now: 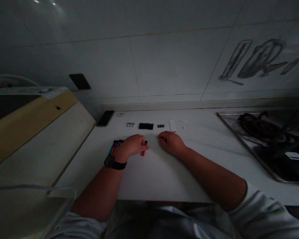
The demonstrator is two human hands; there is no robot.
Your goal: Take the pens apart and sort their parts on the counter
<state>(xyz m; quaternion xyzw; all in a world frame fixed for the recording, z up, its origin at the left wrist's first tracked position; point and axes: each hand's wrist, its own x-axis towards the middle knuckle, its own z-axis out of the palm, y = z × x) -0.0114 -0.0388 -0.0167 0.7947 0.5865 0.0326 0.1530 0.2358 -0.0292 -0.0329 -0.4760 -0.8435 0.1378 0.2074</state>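
- White desk under a tiled wall, in dim light; it carries everything below.
- Steel gas hob set into the desk on the far right, well apart from both hands.
- Left hand, a black watch at its wrist; knuckles up, fingers curled down and closed lightly on the slim red plastic pen; its heel lies over the bunch.
- Right hand, palm down just beside the left; fingers bent, something dark at their tips; I cannot tell whether it grips anything.
- Bunch of slim blue and red plastic pens, flat on the desk, partly under the left hand.
- Flat black phone at the desk's back left edge.
- Row of small black cylindrical pieces behind the hands.
- The red pen lies at mid-desk, its end showing past the fingertips; likely light, stiff, smooth and prone to roll; best pinched at mid-barrel.
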